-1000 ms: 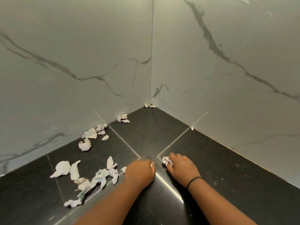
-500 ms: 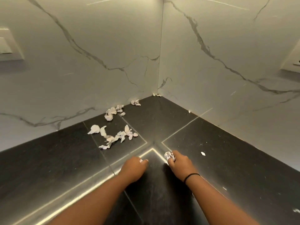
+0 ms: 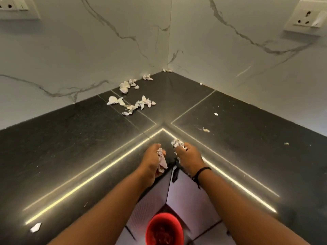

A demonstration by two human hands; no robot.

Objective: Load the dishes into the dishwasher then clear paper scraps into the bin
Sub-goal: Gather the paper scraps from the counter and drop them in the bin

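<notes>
Two bare hands draw crumpled white paper scraps toward the inner corner edge of a black stone bench (image 3: 53, 147), directly above a round red plastic bin (image 3: 163, 228) on the floor below. The left hand (image 3: 153, 161) has its fingers (image 3: 157, 147) curled round one wad of paper (image 3: 161, 160); the right hand (image 3: 188, 157), a thin black band (image 3: 200, 171) at its wrist, pinches a second wad (image 3: 177, 143) at the fingertips.

The scraps look feather-light, soft and easily crushed, likely to flutter or slip free if held loosely; a gathering pinch or a sweep into a cupped palm suits them better than a grip on any one edge.

Beyond the fingers, toward the marbled grey wall (image 3: 88, 50), lies a loose cluster of roughly a dozen scraps (image 3: 131, 104), too tangled for a sure count. One scrap (image 3: 167, 70) sits in the far corner. To the right of the fingers three or four tiny flecks (image 3: 206, 130) dot the bench, and a single flat piece (image 3: 36, 227) lies well behind the left hand near the bench edge. Two white wall sockets, one at upper left (image 3: 16, 7) and one at upper right (image 3: 307, 16), flank the corner.
</notes>
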